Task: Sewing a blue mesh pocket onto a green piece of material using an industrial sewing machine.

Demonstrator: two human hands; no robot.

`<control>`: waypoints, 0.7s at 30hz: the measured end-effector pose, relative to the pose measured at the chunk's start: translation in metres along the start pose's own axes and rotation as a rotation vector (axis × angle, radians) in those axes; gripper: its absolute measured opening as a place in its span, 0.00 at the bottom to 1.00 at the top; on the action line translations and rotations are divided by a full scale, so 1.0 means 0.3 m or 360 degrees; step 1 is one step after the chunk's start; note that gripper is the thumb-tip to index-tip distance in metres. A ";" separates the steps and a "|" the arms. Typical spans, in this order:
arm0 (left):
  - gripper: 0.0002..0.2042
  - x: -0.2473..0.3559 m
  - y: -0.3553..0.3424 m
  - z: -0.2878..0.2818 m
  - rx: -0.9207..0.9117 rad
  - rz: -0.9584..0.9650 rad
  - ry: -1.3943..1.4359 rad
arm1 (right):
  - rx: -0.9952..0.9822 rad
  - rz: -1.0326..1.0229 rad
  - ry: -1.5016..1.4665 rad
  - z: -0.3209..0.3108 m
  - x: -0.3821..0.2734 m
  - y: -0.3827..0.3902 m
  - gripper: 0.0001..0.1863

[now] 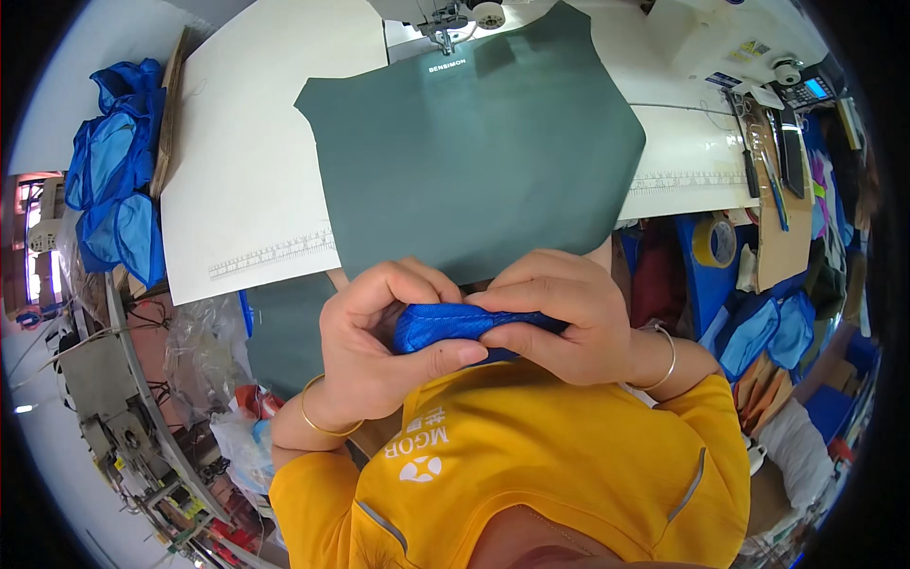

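Note:
Both of my hands pinch a small folded piece of bright blue fabric (pixel 444 325) with a stitched line along it, held close to my chest. My left hand (pixel 379 332) has its thumb on the lower part of the fabric and its fingers curled over the top. My right hand (pixel 559 313) grips the other end, fingers bent over it and thumb below. Just beyond my hands lies a large dark green fabric panel (pixel 469 161), its far edge under the presser foot of a sewing machine (pixel 444 36).
The white table (pixel 232 142) carries rulers. Stacked blue pieces (pixel 114 161) are at far left, more blue pieces (pixel 758 332) at right. A tape roll (pixel 714 242), cardboard (pixel 785 256), pens and a calculator (pixel 806 90) sit at right. Plastic bags (pixel 209 351) and metal equipment (pixel 133 455) are lower left.

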State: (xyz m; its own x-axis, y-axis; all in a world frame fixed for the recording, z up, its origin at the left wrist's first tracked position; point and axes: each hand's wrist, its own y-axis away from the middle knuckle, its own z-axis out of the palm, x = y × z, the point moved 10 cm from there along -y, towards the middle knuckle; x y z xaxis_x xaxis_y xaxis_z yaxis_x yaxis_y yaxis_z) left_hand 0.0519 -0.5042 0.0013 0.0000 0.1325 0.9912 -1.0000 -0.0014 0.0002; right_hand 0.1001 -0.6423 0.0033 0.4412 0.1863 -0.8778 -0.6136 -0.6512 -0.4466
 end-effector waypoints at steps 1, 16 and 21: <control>0.15 0.007 0.002 0.013 0.0002 -0.0004 0.0000 | 0.0009 0.0026 -0.0046 -0.001 0.008 0.002 0.17; 0.11 0.060 0.004 -0.012 -0.0142 0.0210 -0.0767 | -0.0070 0.0001 -0.0054 0.018 0.015 0.011 0.14; 0.07 0.022 -0.004 -0.028 -0.0089 0.0026 -0.0515 | -0.0049 -0.0028 0.0043 0.023 0.013 0.003 0.14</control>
State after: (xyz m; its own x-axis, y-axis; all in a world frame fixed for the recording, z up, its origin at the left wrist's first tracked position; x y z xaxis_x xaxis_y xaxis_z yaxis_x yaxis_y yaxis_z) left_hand 0.0531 -0.4950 0.0067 -0.0247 -0.1892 0.9816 -0.9984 0.0548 -0.0145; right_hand 0.0967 -0.6371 -0.0016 0.4695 0.1784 -0.8647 -0.5852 -0.6704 -0.4561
